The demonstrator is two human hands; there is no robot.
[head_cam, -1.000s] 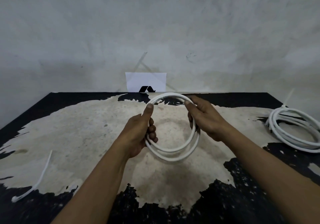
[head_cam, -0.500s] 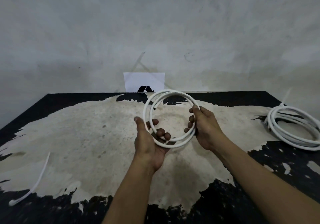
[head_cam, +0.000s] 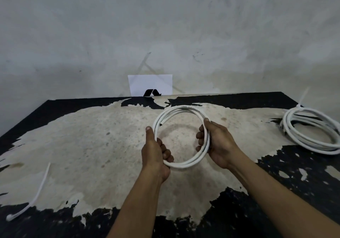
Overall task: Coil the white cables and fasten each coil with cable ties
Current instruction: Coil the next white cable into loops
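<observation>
I hold a white cable coil (head_cam: 181, 109) of a few loops upright above the middle of the table. My left hand (head_cam: 156, 151) grips its lower left side, thumb up along the outside and fingers curled through the ring. My right hand (head_cam: 216, 142) grips the right side, fingers wrapped round the loops from inside. A second white cable coil (head_cam: 311, 129) lies flat at the table's right edge with a cable tie (head_cam: 301, 99) sticking up from it. A loose white cable tie (head_cam: 35, 193) lies at the front left.
The table (head_cam: 92, 136) is black with a large worn pale patch and stands against a grey wall. A white card (head_cam: 150, 85) with a black mark leans on the wall behind the far edge.
The coil has settled into a tighter ring. My left hand shifted to the lower left with its thumb up; my right hand slid down the right side and closed round the loops.
</observation>
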